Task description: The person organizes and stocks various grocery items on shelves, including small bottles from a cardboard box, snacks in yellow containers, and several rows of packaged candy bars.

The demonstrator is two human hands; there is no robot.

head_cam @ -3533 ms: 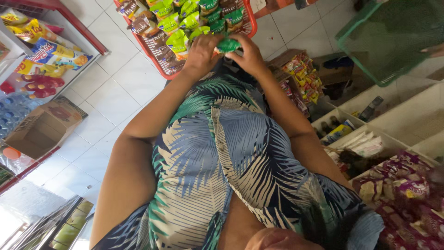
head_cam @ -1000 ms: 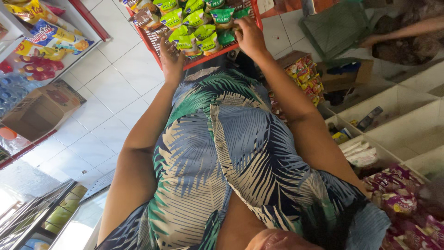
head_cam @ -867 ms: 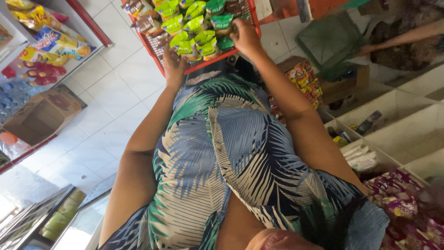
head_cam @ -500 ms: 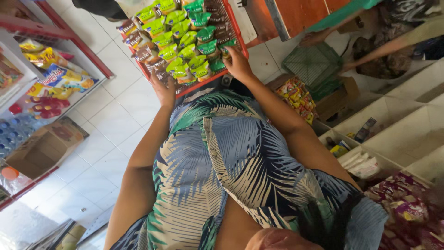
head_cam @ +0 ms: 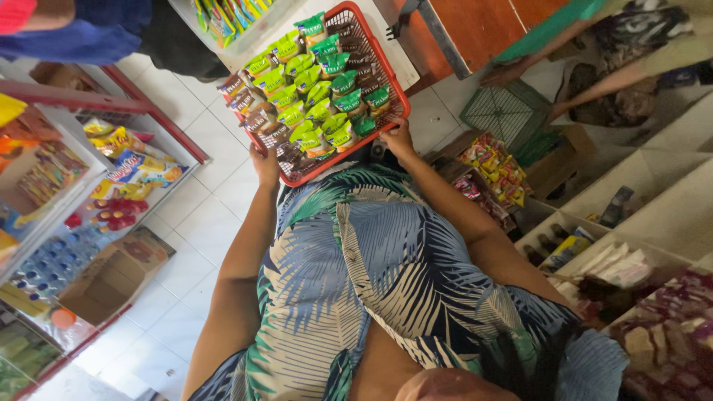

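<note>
Both hands hold a red wire basket (head_cam: 386,70) out in front of the body, over the white tiled floor (head_cam: 186,215). The left hand (head_cam: 265,165) grips the near-left corner of the rim, fingers curled shut around the wire. The right hand (head_cam: 399,134) clasps the near-right corner the same way, thumb on top, the other fingers hidden under the rim.

The basket is packed with small snack packs: green ones (head_cam: 319,93) in rows down the middle and dark brown ones (head_cam: 256,122) along the left-hand side. Judging by this, the load is light for its bulk, though the packs are loose and glossy and would slide toward the low side if the basket tips. The wire frame looks stiff, so it should not sag between the two grips; the rim is the sound place to hold, and corners set wide apart steady it best.

Its long axis runs away from the fingers, from the near edge between the hands up toward the far end by the counter (head_cam: 312,22). The open top faces up, and the basket looks roughly level.

Beyond the right fingers another person's hands (head_cam: 520,82) reach to a green basket (head_cam: 505,111) on the floor.
</note>
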